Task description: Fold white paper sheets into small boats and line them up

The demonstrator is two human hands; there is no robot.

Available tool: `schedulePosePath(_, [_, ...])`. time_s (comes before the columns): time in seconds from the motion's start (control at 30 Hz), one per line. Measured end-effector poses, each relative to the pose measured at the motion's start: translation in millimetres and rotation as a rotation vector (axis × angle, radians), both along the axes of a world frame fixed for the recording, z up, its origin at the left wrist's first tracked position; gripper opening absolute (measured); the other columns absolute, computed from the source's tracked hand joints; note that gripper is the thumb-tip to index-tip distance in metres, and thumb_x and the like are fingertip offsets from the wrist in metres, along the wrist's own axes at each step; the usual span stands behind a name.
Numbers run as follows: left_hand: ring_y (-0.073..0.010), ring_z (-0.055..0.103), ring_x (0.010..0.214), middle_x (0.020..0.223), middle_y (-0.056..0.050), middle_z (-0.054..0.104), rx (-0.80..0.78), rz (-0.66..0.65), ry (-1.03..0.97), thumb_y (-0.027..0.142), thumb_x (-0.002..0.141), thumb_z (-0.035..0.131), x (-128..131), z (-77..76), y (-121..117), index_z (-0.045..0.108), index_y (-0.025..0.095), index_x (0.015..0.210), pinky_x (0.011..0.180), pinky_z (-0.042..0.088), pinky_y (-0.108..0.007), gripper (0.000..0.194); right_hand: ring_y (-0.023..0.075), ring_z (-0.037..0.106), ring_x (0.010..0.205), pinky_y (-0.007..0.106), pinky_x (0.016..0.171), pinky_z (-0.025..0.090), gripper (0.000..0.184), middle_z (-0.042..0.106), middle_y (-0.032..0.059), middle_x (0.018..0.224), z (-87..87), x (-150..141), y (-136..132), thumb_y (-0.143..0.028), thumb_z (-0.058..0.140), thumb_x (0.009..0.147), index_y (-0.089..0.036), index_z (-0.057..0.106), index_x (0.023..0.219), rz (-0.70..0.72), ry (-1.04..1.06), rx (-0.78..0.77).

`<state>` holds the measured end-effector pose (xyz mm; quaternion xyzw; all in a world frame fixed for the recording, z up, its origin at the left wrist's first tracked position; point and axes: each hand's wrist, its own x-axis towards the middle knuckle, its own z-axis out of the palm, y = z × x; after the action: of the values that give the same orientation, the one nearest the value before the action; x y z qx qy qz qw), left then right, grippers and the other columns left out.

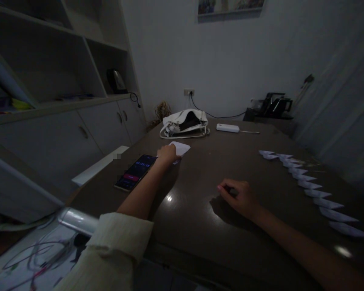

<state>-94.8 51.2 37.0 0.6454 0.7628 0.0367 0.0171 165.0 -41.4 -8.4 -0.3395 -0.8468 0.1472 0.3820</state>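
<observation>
My left hand [167, 154] reaches forward over the dark table [200, 210] and pinches the near edge of a white sheet of paper [180, 148]. A phone [135, 172] with a lit timer screen lies just left of that arm. My right hand [240, 195] rests on the table nearer to me, fingers curled closed around something small and dark that I cannot make out. A row of several folded white paper shapes [309, 186] runs along the right side of the table.
A white handbag [185, 123] and a white power bank [227, 127] with a cable lie at the table's far end. Shelves and cabinets [79, 121] line the left wall. A dark appliance [274, 105] stands at the back right. Cables lie on the floor at the lower left.
</observation>
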Motion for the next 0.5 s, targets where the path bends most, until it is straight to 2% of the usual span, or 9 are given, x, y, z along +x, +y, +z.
schedulePosePath(0.5, [-0.0319,0.052,0.114,0.124,-0.016,0.055,0.021,0.012,-0.034,0.042,0.074,0.063,-1.1,0.3,2.1,0.051,0.017,0.120,0.090,0.045,-0.042,0.054,0.0104,0.049,0.048,0.021,0.049,0.036,0.027,0.050,-0.0014,0.053,0.5,-0.5,0.2,-0.029,0.048,0.086,-0.017,0.052,0.063,-0.004,0.009,0.012])
